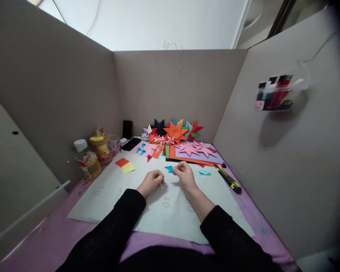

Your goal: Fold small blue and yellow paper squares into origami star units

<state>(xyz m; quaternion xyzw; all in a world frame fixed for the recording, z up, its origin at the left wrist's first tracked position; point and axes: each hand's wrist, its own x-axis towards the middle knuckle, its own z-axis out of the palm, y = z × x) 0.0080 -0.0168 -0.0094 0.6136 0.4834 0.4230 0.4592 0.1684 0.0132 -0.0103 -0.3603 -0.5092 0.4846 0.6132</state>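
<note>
Black sleeves point(110, 228) near; right hand point(185, 175) pinching blue paper point(168, 169); left hand point(151, 182) curled, grip unclear; light edge hold should spare creases.

Left forearm point(113, 219) and right forearm point(229, 230), black-sleeved, rise from the lower edge, converging below mid-frame. Left hand point(152, 181) slightly left of centre, fingers curled inward; right hand point(184, 174) slightly right and a little higher, thumb and forefinger pinched, wrist bare.
</note>
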